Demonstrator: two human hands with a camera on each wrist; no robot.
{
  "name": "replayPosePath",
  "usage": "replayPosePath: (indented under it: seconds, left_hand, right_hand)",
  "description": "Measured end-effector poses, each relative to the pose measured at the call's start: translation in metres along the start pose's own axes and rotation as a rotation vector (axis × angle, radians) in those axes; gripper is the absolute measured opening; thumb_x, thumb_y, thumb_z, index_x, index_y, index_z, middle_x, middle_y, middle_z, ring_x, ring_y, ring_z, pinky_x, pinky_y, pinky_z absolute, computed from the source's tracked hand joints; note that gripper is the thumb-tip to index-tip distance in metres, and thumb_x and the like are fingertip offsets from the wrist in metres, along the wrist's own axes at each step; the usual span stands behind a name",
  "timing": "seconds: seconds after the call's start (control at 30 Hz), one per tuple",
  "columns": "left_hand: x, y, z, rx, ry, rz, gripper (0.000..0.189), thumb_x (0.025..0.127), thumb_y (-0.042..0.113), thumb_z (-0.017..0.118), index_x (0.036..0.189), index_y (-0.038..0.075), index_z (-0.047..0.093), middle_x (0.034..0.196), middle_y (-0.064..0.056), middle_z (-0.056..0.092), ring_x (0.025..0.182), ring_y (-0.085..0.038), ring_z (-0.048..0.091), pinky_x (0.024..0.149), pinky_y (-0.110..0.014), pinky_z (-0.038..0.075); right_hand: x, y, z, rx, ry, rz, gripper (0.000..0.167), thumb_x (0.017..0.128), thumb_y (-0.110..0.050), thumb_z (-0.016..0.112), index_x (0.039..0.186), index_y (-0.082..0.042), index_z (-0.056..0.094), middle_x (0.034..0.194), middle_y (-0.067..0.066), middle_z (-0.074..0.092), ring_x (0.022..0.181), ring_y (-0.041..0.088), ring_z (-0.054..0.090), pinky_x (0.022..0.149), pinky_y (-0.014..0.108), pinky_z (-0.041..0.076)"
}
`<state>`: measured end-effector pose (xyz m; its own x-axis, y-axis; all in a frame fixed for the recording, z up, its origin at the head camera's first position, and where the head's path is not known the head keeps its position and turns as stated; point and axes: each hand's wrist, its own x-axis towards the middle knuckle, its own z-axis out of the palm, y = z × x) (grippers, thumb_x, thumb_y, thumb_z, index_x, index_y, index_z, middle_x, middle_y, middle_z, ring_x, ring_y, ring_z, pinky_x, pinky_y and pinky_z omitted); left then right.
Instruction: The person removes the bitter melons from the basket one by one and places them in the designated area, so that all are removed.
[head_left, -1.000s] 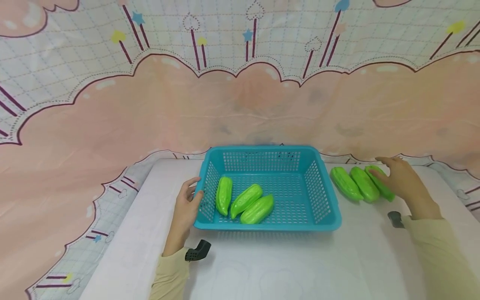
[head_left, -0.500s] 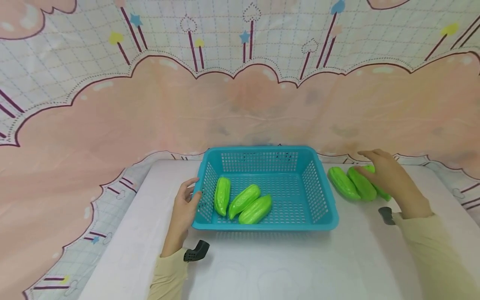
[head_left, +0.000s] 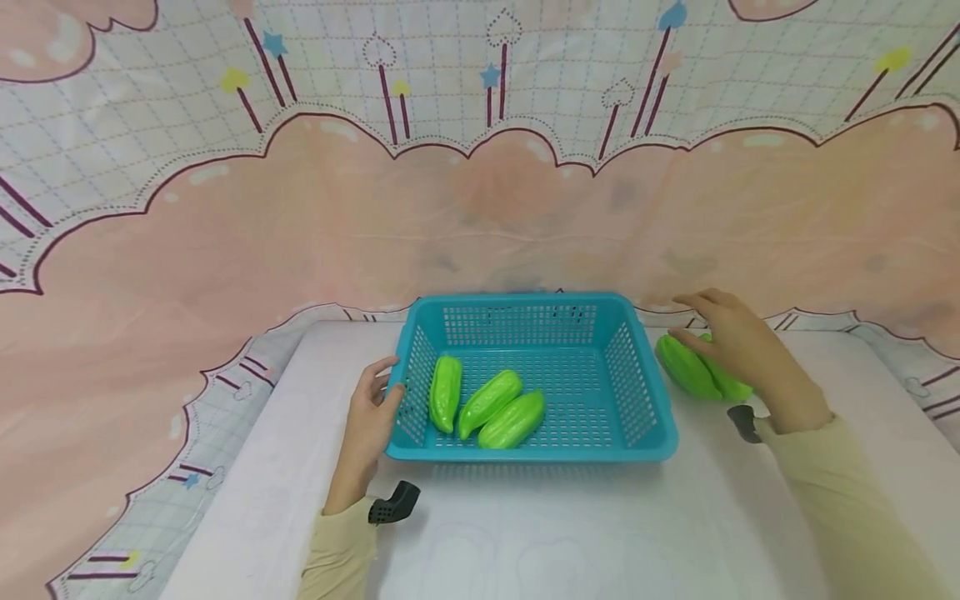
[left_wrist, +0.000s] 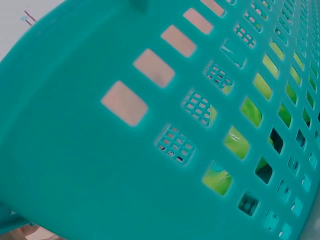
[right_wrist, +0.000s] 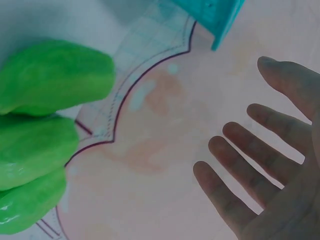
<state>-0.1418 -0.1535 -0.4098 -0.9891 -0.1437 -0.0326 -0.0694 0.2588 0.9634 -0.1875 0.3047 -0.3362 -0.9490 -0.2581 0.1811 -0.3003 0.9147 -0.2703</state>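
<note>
A turquoise plastic basket [head_left: 532, 455] stands on the white table. Three bright green, ridged gourds lie in its left half: one upright-lying gourd [head_left: 446, 393] and two slanted gourds [head_left: 490, 404] side by side. At the basket's left rim, my left hand [head_left: 371, 412] holds on with bent fingers and thumb; the left wrist view is mostly basket wall [left_wrist: 75, 150], with fingertips [left_wrist: 30, 231] at its lower left corner. My right hand [head_left: 738, 346] hovers over more gourds [head_left: 686, 367] right of the basket, fingers spread and holding nothing. Three gourds [right_wrist: 55, 77] show in the right wrist view; the hand partly hides them in the head view.
A patterned cloth [head_left: 480, 217] with peach clouds hangs behind the table and runs down its left side. Bare white tabletop [head_left: 525, 533] lies in front of the basket. A black wrist camera [head_left: 395, 502] juts from the left sleeve, another camera [head_left: 744, 423] from the right.
My right hand has moved left across the gourds on the table, from the rightmost toward the one nearest the basket. My left hand, the basket and the gourds stay put.
</note>
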Motion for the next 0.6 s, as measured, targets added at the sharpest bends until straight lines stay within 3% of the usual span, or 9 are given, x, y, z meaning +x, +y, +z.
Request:
replayPosePath:
  seconds: [0.6]
  left_hand:
    - [0.000,-0.001,0.000,0.003,0.001,-0.001,0.046,0.102,0.016,0.046,0.147,0.019,0.041,0.140,-0.016,0.051,0.126,-0.033,0.054,0.099,-0.052,0.046]
  right_hand:
    - [0.022,-0.046,0.007,-0.041,-0.053,-0.100,0.054,0.093,-0.025,0.069,0.139,-0.001,0.053,0.135,0.023,0.055,0.127,0.042,0.050,0.101,0.059,0.043]
